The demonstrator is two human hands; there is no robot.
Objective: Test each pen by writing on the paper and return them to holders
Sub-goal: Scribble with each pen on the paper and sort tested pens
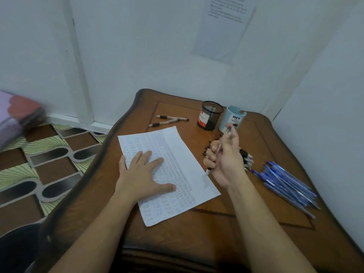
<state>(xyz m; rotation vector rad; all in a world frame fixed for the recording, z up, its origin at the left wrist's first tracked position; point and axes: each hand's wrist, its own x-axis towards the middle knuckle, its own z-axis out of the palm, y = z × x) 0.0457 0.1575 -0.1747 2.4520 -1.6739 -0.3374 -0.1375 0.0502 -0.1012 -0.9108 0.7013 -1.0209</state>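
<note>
A white paper (189,170) covered in small blue writing lies on the brown wooden table (246,223). My left hand (144,175) presses flat on the paper with fingers spread. My right hand (226,160) grips a clear pen (219,148) above the paper's right edge, tip pointing down toward the sheet. Behind it lies a pile of black-grip pens (246,156), partly hidden by the hand. A heap of blue pens (285,184) lies at the right. Two pens (169,120) lie beyond the paper. A black mesh holder (209,115) and a light blue holder (233,118) stand at the back.
White walls close in behind and to the right of the table; a printed sheet (224,26) hangs on the back wall. The table's curved left edge drops to a patterned floor (39,164). A purple and red cushion (17,113) lies at the far left.
</note>
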